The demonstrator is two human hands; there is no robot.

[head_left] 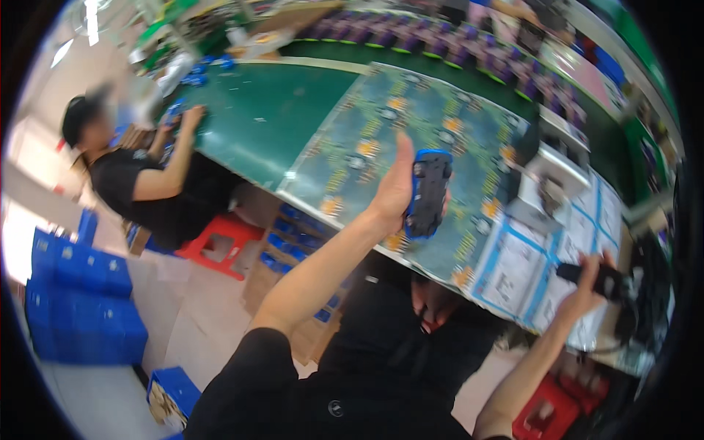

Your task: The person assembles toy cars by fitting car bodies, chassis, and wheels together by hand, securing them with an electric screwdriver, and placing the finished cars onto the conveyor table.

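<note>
My left hand (394, 192) is wrapped round a blue toy car (430, 192), its thumb pointing up. The car's black underside with the wheels faces me, and it is held above the patterned mat on the bench. Further right, my right hand (584, 290) grips a black elongated object (609, 281) over the bench's right end. Blur hides what kind of object that is. Fingers of both hands are partly hidden behind what they hold.
A patterned mat (345, 158) covers part of the green bench (249, 110). White sheets edged with blue tape (506, 268) lie beside a grey metal device (550, 176). Purple-and-green items (411, 37) line the back. A co-worker (147, 172) sits at left near blue bins (84, 301).
</note>
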